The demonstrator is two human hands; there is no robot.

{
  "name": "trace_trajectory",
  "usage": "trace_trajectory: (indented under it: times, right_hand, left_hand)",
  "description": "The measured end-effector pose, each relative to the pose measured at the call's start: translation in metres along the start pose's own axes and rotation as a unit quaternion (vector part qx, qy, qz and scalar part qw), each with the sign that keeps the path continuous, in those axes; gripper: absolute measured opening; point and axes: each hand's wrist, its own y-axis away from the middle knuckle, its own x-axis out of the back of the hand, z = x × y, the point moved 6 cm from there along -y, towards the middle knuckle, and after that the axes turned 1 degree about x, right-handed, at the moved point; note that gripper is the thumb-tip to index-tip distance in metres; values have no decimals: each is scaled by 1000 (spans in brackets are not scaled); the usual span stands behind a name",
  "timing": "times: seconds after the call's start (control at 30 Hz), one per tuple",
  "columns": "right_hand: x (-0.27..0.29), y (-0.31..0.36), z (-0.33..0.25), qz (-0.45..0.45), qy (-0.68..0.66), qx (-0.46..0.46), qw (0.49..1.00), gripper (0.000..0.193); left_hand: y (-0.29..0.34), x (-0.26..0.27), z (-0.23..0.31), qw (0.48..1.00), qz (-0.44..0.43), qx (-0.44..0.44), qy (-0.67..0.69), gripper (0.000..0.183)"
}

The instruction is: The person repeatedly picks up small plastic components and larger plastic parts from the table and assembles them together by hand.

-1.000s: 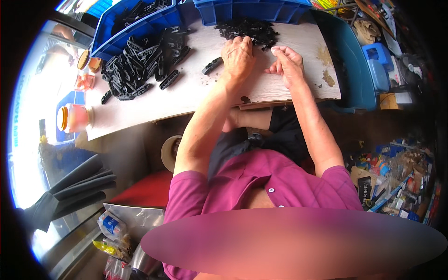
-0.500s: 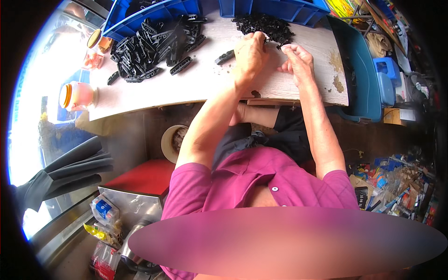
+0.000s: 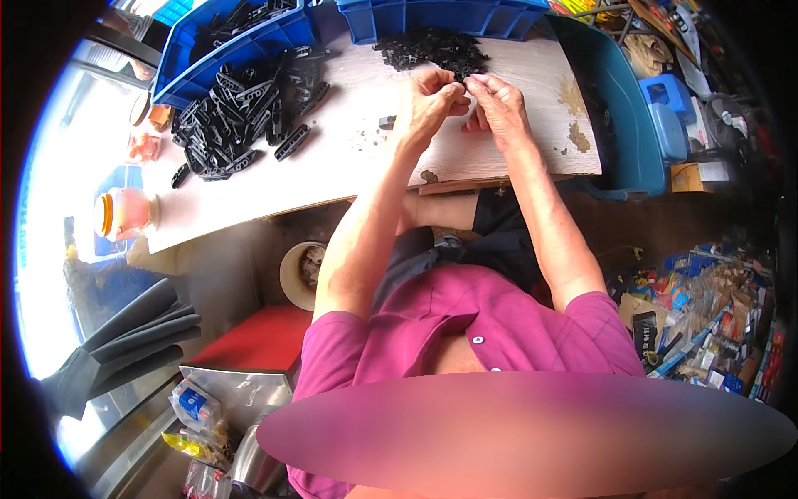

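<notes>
My left hand (image 3: 427,110) and my right hand (image 3: 500,110) meet fingertip to fingertip over the near side of the table, both closed in a pinch. What they hold between them is too small and hidden to name. Just beyond the fingertips lies a heap of small black plastic parts (image 3: 428,48). A long black plastic piece (image 3: 386,122) rests on the table beside my left wrist, partly covered by it. Further left is a large pile of similar long black pieces (image 3: 229,116), with one lying apart at its right edge.
Two blue bins (image 3: 241,54) (image 3: 440,21) stand along the table's far edge; the left one holds more black pieces. At the left edge is a jar with an orange lid (image 3: 123,213). A teal tub (image 3: 636,150) adjoins the table's right side. A pale bucket (image 3: 293,279) stands below.
My left hand has left the heap of small parts and come together with my right hand, fingertips touching. The whole view has also shifted slightly.
</notes>
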Motion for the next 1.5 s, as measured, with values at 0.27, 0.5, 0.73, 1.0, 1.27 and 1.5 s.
trace_trajectory:
  times: [0.27, 0.5, 0.73, 1.0, 1.27, 1.5]
  right_hand:
    - [-1, 2, -3, 25, 14, 25, 999, 24]
    - [0, 4, -2, 44, -34, 36, 998, 23]
    - [3, 3, 4, 45, -37, 31, 998, 20]
    - [8, 6, -4, 18, -68, 53, 996, 26]
    - [12, 2, -3, -35, -66, 44, 996, 22]
    - [8, 5, 1, -57, -89, 35, 994, 14]
  left_hand:
    - [7, -9, 6, 999, 45, -6, -2, 23]
    - [6, -10, 6, 998, 16, 41, 39, 24]
    - [3, -11, 2, 998, 3, 49, 44, 17]
    - [4, -12, 3, 996, 0, 70, 53, 14]
    - [6, -16, 1, 997, -51, 54, -25, 15]
    - [13, 51, 45, 920, 106, -229, -299, 20]
